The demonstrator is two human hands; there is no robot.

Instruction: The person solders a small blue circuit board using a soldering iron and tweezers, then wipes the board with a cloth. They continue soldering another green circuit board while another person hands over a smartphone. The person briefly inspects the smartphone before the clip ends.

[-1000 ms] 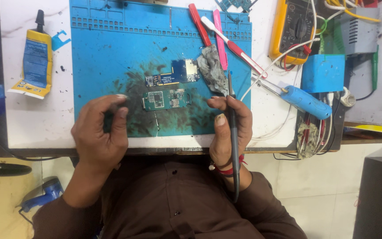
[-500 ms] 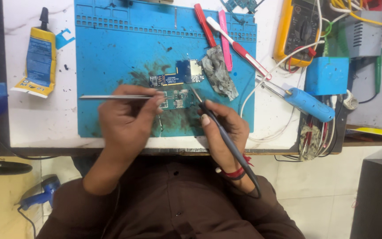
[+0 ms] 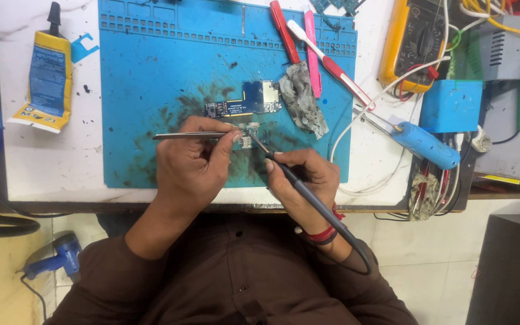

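My left hand (image 3: 192, 161) grips metal tweezers (image 3: 182, 136) that lie level, their tips on a small circuit board (image 3: 247, 135) on the blue work mat (image 3: 151, 78). My right hand (image 3: 299, 180) holds a grey soldering iron (image 3: 299, 188) like a pen, its tip touching the same board from the right. A second, larger circuit board (image 3: 245, 103) lies just beyond it. The soldering iron's cable runs back over my right wrist.
A dirty grey rag (image 3: 303, 99), red and pink tools (image 3: 299, 36) and a toothbrush (image 3: 332, 63) lie at the mat's right. A yellow multimeter (image 3: 413, 42), a blue box (image 3: 451, 105) and a blue-handled tool (image 3: 422, 144) stand further right. A yellow glue tube (image 3: 46, 78) lies left.
A second ago both hands rested at the mat's near edge. They have since moved up to the small board, tweezers in the left, iron tip now touching it.
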